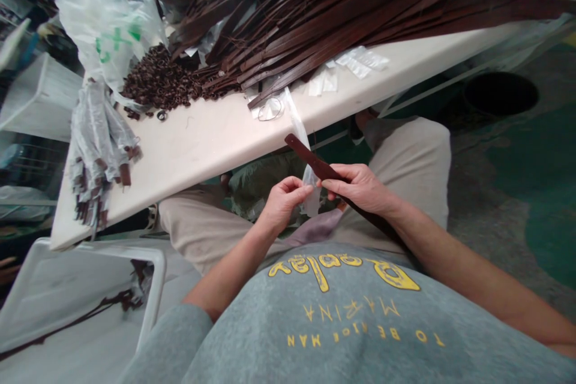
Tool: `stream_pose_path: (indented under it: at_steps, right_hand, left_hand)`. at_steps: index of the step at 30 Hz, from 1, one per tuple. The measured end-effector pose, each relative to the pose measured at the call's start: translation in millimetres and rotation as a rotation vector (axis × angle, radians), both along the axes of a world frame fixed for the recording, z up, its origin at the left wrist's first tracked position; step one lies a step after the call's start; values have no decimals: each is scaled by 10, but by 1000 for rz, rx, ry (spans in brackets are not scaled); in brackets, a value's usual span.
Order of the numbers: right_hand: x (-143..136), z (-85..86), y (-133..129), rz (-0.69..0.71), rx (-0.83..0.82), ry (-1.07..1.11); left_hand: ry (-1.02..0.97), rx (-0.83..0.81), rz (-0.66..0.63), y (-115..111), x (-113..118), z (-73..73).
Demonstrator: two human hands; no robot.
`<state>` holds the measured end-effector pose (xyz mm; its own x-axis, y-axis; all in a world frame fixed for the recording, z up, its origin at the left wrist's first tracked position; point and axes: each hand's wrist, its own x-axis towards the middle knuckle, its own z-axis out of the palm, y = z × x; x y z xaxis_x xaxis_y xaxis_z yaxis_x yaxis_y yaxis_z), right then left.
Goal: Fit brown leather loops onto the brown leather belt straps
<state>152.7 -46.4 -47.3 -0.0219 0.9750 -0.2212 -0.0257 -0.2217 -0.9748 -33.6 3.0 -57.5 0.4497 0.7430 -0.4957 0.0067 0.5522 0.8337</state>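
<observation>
A dark brown leather strap (310, 157) is gripped in my right hand (360, 187), its narrow end pointing up toward the table and its tail running back under my forearm. My left hand (288, 199) pinches a narrow clear plastic sleeve (310, 179) just left of the strap. The sleeve hangs above my lap, and its far part reaches up to the table edge. My right fingertips sit close to the sleeve; whether they hold it too I cannot tell.
Long brown straps (306, 24) spread across the white table (193, 144). Small brown loops (162, 78) lie heaped beside a white plastic bag (112, 30). Sleeved straps (96, 144) hang at the left edge. Flat plastic sleeves (360, 62) lie near the front. A white bin (157, 276) stands below left.
</observation>
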Motion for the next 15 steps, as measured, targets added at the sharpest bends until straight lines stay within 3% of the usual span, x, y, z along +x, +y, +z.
stream_pose_path:
  at_steps: [8,12,15]
  right_hand:
    - [34,55,-11,18,111,-180]
    - [26,54,-10,6,153,-225]
    - [72,123,-102,-54,128,-219]
  left_hand:
    - [32,-24,-239,-70,-22,-33]
    - [183,104,-389,-54,-21,-19]
    - [216,158,-394,-51,-3,1]
